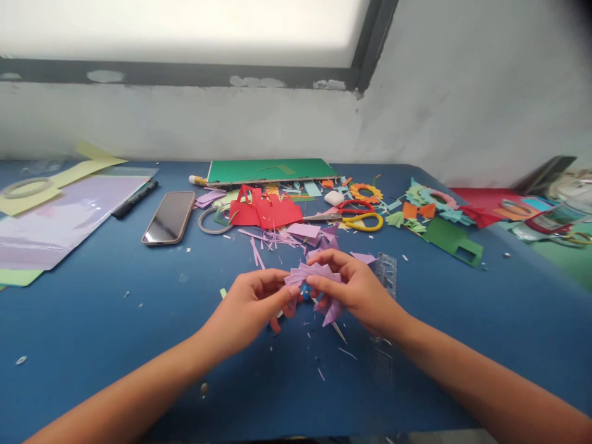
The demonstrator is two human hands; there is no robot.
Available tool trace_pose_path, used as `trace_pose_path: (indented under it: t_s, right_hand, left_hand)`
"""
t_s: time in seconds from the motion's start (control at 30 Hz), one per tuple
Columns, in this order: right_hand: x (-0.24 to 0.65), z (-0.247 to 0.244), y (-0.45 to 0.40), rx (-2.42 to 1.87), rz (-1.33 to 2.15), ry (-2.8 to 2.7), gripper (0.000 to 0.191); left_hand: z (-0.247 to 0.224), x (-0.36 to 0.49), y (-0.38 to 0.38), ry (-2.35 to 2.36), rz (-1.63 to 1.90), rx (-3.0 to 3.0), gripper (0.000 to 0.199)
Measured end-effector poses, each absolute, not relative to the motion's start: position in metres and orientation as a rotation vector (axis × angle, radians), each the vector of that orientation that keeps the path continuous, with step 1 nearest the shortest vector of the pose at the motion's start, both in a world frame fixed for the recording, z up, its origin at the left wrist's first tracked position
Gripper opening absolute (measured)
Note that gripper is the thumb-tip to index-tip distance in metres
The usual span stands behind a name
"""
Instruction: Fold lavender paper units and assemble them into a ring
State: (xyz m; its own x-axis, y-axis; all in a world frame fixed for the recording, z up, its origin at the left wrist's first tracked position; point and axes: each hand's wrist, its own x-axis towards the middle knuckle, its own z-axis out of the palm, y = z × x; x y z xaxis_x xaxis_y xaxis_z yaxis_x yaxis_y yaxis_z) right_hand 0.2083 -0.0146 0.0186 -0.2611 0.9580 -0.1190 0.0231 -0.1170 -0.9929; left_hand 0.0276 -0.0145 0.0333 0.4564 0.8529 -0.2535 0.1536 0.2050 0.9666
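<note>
Between my two hands is a purple folded-paper ring (314,271), made of overlapping pleated pieces with pointed tips hanging at its lower right. My left hand (259,299) pinches the left side, thumb in front. On the right side, the thumb and fingers of my right hand (356,290) close around the paper. A small blue object (305,291) shows through the gap between the hands; its kind is not clear. Under my right hand a clear plastic ruler (387,274) is partly hidden. Purple paper scraps (303,231) lie just beyond my fingers.
Scissors (361,219) with red and yellow handles lie beyond my hands, beside red paper (268,209). A phone (169,217), marker (135,198) and sheets in plastic (78,209) are on the left. Green card (272,171) is at the back; paper rings (432,198) lie right.
</note>
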Motion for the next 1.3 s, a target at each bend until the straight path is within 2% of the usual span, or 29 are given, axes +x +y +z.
trace_pose_path:
  t_s: [0.57,0.77,0.97,1.3]
  right_hand:
    - [0.201,0.010,-0.019,-1.105,1.511,-1.273,0.028]
    - [0.199,0.012,-0.021,-1.104,1.504,-1.247,0.029]
    - [0.197,0.012,-0.022,-1.098,1.474,-1.298,0.026]
    - [0.205,0.010,-0.017,-1.067,1.259,-1.407,0.025]
  left_hand:
    - [0.027,0.028,-0.018,1.260,0.750,1.587,0.019]
    - [0.021,0.028,-0.018,1.218,0.762,1.625,0.021]
    - [0.022,0.029,-0.019,1.283,0.756,1.649,0.015]
    - [0.033,0.022,-0.014,1.126,0.717,1.556,0.026]
